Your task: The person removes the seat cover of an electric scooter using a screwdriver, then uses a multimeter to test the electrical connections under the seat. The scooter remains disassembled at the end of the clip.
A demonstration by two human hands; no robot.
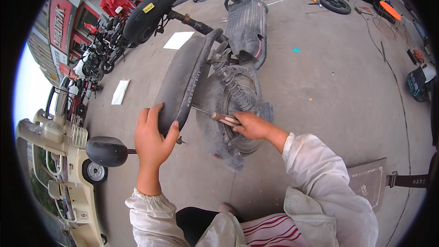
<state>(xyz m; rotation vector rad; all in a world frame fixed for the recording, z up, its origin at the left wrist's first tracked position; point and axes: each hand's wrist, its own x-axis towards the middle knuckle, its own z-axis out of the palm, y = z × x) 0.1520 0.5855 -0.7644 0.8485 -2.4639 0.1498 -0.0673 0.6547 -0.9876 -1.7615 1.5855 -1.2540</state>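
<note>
A dusty moped lies across the middle, its rear wheel (240,130) and coiled shock absorber (235,89) close in front of me. My left hand (154,133) grips the near end of its long black seat (180,80), thumb on one side and fingers on the other. In my right hand (254,126) is a screwdriver (224,118) with a brown and beige handle. Its thin shaft points left at the seat's edge, over the wheel. Where the tip ends is hidden at that edge.
Ahead is the grey footboard (247,29); a second black saddle (151,11) bears a yellow label. A black pad (106,151) sticks out on a rod at left. Beyond stand a beige three-wheeler (68,178), a loose tyre (335,4) and an orange stool (390,11).
</note>
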